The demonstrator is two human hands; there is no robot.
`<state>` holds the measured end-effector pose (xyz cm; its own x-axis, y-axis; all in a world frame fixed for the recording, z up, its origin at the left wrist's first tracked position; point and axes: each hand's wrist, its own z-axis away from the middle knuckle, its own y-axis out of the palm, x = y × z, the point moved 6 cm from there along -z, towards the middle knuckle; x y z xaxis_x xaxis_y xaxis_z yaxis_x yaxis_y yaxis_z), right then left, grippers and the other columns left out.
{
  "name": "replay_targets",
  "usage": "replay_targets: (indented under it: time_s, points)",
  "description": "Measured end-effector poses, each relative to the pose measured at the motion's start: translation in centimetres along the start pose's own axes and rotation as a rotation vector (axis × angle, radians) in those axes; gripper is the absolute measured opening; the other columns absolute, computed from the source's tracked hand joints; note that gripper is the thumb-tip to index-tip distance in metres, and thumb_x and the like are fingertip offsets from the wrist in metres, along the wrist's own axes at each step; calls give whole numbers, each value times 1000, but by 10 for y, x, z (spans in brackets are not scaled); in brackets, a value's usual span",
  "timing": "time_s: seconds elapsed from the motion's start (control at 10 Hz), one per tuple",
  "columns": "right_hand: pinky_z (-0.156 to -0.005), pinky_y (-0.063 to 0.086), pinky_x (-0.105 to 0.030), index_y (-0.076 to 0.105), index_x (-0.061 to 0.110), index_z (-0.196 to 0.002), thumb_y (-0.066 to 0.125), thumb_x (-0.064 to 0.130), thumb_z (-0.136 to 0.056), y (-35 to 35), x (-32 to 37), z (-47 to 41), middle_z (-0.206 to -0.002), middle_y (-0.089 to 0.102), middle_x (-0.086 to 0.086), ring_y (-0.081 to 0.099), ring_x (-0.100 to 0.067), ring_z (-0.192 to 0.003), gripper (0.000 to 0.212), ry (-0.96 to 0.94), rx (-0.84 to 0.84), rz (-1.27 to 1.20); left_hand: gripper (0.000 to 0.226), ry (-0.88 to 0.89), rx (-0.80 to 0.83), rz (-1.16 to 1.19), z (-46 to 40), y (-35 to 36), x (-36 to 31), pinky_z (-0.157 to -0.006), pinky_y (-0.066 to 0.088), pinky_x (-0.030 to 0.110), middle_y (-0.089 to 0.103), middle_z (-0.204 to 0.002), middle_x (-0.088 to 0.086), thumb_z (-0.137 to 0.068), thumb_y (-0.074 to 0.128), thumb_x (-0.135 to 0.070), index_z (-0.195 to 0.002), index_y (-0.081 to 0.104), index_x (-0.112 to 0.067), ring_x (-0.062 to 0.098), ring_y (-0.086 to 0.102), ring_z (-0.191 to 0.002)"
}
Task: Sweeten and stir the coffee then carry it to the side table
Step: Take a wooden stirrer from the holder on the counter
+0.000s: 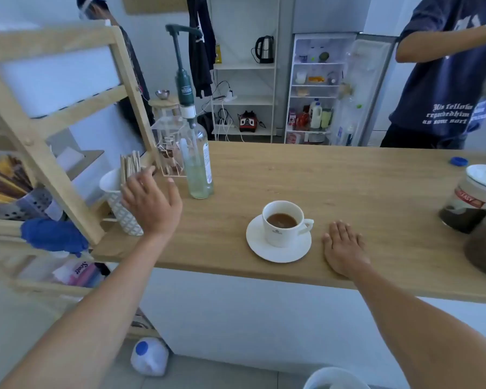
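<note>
Head view:
Cup (282, 223): white china on a saucer (278, 249), near the front edge of the wooden surface (334, 178), coffee partway up inside.
Handling: likely light but breakable and glazed-slick, and the liquid will slop if tipped — for carrying, probably best taken by the saucer rim with the cup kept level, or by the small handle on the cup's right.
Cup marking: a small dark logo on the front, too small to read.
Left hand (152, 203): fingers spread and empty, reaching at the wooden stir sticks (130, 165) standing in a patterned paper cup (118, 200); whether they touch the sticks I cannot tell.
Right hand (344, 249): flat on the surface just right of the saucer, fingers open, holding nothing.
Syrup bottle (198, 161): clear glass with a dark green pump, behind the cup — tall, so it may tip if pressed off-centre.
Pump label: seems to read "TEISSEIRE", blurred.
Coffee jar (470, 203): far right, red label ending "…TASY".
</note>
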<state>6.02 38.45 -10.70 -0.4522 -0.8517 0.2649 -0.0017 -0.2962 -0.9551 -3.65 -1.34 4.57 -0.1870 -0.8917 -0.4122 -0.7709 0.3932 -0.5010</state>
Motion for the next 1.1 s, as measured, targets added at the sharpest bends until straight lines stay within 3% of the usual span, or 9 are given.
replay_targets:
  time_s: [0.1, 0.2, 0.3, 0.4, 0.6, 0.8, 0.9, 1.0, 1.1]
  points:
    - [-122, -4, -41, 2, 16, -154, 8, 41, -100, -1, -2, 0, -163, -3, -1, -6, -17, -150, 60, 17, 14, 16, 54, -234, -44, -37, -6, -16, 32, -95, 31, 44, 48, -126, 23, -86, 54, -36, -129, 49, -4, 40, 43, -117]
    - [-122, -3, -41, 2, 16, -154, 8, 42, -100, 2, -1, 1, -163, -2, -1, -6, -17, -150, 60, 16, 27, 16, 57, -404, 43, -37, -5, -14, 62, -99, 32, 45, 47, -131, 23, -88, 50, -37, -135, 45, -6, 39, 41, -121]
    - [-122, -4, -41, 3, 16, -154, 8, 41, -100, 1, -1, 1, -163, -2, -1, -6, -17, -150, 60, 15, 28, 23, 45, -304, 88, 60, -8, -6, 67, -86, 47, 49, 63, -104, 24, -88, 41, -34, -106, 63, 0, 40, 57, -98]
    - [-122, -3, -41, 4, 15, -154, 8, 40, -100, -1, 0, 2, -163, -1, -1, -6, -17, -150, 60, 15, 29, 30, 33, -283, 71, 145, -7, -6, 63, -74, 52, 43, 68, -92, 19, -90, 48, -25, -97, 67, 1, 36, 60, -81]
    - [-122, -2, -41, 4, 16, -154, 9, 40, -100, -2, 0, 2, -163, 0, -1, -5, -18, -150, 60, 8, 24, 29, 28, -337, 94, 188, -19, -4, 59, -76, 53, 37, 70, -98, 14, -92, 52, -24, -107, 69, -7, 30, 65, -83]
    - [-122, -2, -42, 4, 15, -154, 8, 40, -100, -1, 0, 1, -163, -1, -1, -4, -19, -150, 60, 5, 23, 31, 23, -136, 52, 180, -35, -7, 43, -67, 41, 31, 66, -92, 20, -90, 49, -12, -94, 69, -2, 34, 60, -80]
    - [-122, -2, -42, 4, 15, -154, 8, 40, -100, -1, 0, 1, -163, -1, -2, -5, -19, -150, 60, 2, 25, 28, 20, 125, -40, 164, -39, -17, 12, -60, 45, 37, 64, -83, 17, -91, 51, -11, -92, 69, -2, 34, 60, -70]
    - [-122, -2, -42, 4, 14, -154, 9, 40, -100, -2, 1, 1, -163, -1, -2, -5, -19, -150, 60, 3, 24, 24, 14, 466, -180, 112, -33, -31, -33, -55, 44, 32, 65, -74, 13, -89, 58, -7, -89, 72, -2, 30, 60, -64]
    - [-122, -2, -42, 4, 14, -154, 9, 40, -100, -2, 1, 2, -163, -1, -2, -5, -19, -150, 60, 0, 24, 25, 12, 651, -252, 138, -18, -42, -75, -58, 43, 28, 67, -73, 10, -88, 62, -7, -85, 73, -3, 25, 60, -62]
